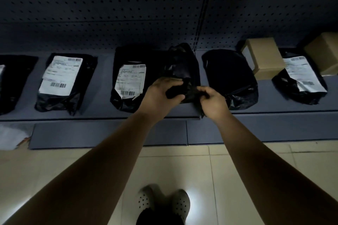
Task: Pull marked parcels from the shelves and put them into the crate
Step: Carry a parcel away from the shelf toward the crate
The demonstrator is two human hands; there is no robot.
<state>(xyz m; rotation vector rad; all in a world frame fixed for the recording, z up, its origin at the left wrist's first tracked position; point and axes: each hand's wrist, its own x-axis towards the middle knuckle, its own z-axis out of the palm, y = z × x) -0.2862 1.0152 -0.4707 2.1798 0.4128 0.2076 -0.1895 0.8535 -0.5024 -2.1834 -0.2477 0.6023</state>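
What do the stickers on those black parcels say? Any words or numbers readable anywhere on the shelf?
Nothing can be read.
Left parcel's sticker: barcodes and print, too blurred.
Middle parcel's sticker: barcodes and print, too blurred.
Right parcel's sticker: too blurred.
Held parcel: no sticker showing.
Cardboard boxes: no print visible.

6 blk parcels [65,82], 2 boxes [265,58]

- Dim parcel storeroom.
- Black label-bearing parcels [62,80] and cardboard boxes [265,58] sit along the shelf [102,97].
- Pegboard panel [109,5] behind the shelf, tiled floor [237,170] below it.
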